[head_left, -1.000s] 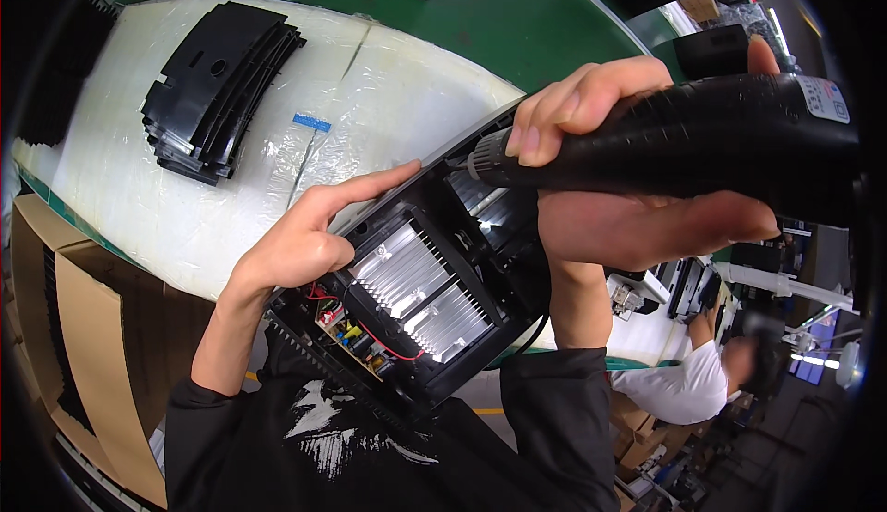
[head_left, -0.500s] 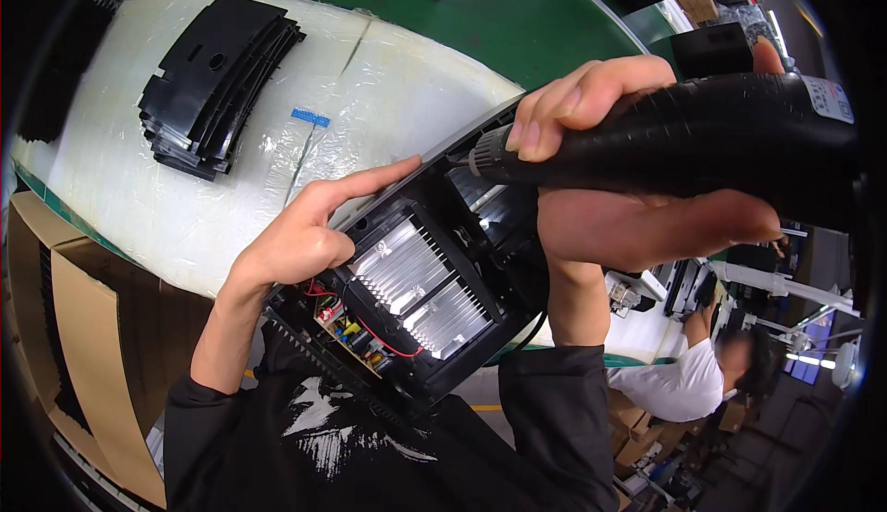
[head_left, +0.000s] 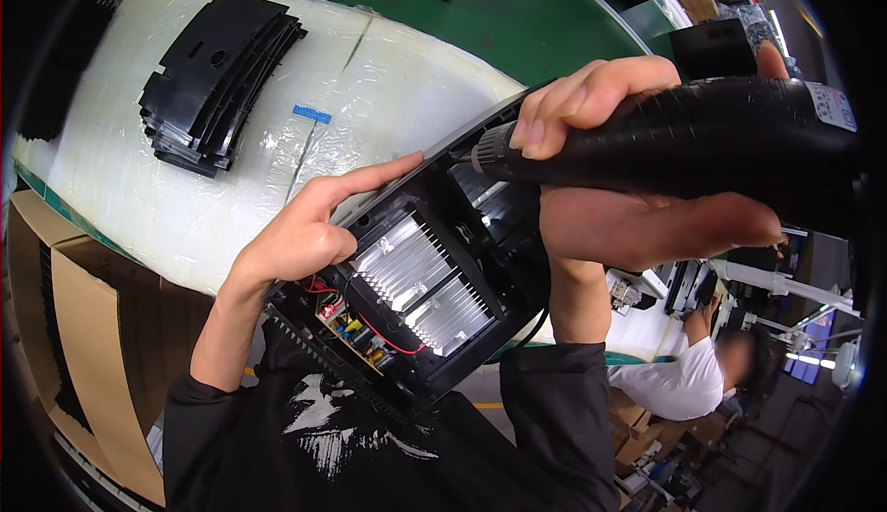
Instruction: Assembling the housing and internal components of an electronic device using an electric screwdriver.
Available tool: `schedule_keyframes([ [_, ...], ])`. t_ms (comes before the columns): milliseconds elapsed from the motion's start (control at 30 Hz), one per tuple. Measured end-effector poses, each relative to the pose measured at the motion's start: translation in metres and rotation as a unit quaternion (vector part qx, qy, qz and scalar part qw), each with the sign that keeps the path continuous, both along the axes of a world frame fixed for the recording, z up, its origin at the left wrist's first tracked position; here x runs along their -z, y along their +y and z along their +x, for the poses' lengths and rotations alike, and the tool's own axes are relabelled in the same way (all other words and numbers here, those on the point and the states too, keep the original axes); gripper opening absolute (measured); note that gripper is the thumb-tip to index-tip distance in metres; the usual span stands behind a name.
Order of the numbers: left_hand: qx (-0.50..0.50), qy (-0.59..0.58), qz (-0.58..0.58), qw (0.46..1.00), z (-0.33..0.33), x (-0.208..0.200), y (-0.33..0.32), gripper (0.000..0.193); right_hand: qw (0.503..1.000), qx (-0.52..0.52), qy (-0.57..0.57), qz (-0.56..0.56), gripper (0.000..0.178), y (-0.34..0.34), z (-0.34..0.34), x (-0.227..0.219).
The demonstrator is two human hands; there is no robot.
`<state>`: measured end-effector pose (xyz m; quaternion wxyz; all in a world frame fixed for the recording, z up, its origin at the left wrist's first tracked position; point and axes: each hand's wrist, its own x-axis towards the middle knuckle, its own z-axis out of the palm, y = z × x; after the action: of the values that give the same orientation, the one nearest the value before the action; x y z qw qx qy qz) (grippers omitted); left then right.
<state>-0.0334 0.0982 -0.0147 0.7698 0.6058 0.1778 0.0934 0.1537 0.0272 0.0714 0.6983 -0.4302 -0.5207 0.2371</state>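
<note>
A black electric screwdriver [head_left: 702,138] lies across my right hand [head_left: 614,225], whose fingers wrap round its front end and body. Its tip points left, down at the inner far edge of an open black plastic housing [head_left: 453,373]; the contact point is hard to make out. Two finned silver heat sinks [head_left: 393,267] and a small circuit board [head_left: 356,332] with red wires sit inside the housing. My left hand [head_left: 300,235] grips the housing's left side, index finger stretched along its outer edge, the other fingers curled. The housing is tilted, close against my front.
A stack of black plastic panels [head_left: 217,78] lies on the film-covered white worktable [head_left: 370,87], near a piece of blue tape [head_left: 312,114]. Open cardboard boxes [head_left: 88,327] stand at the left. To the right, a co-worker in a white shirt [head_left: 679,384] works at another bench.
Almost nothing differs. The screwdriver and my right hand have shifted very slightly to the right and down; my left hand keeps its hold on the housing.
</note>
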Motion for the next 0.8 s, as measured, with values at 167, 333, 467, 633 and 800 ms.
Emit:
schedule_keyframes([
  [167,0.003,-0.006,-0.011,1.000,0.000,-0.001,0.000,0.093,0.998,-0.034,0.001,0.056,0.097,0.001,0.001,0.000],
  [333,0.002,0.006,-0.005,1.000,-0.001,0.000,0.000,0.091,0.989,-0.080,0.010,0.126,0.094,0.005,0.003,0.006],
  [467,0.004,-0.014,0.011,1.000,-0.004,0.003,0.002,0.090,0.990,-0.067,0.025,0.124,0.095,0.004,0.003,0.015],
  [633,0.009,-0.070,0.064,0.995,-0.004,0.012,0.004,0.081,0.985,-0.082,0.137,0.065,0.096,0.008,-0.004,0.007],
  [800,0.018,-0.068,0.047,0.996,-0.003,0.015,0.004,0.084,0.972,-0.190,-0.137,-0.027,0.092,0.016,0.013,-0.008],
])
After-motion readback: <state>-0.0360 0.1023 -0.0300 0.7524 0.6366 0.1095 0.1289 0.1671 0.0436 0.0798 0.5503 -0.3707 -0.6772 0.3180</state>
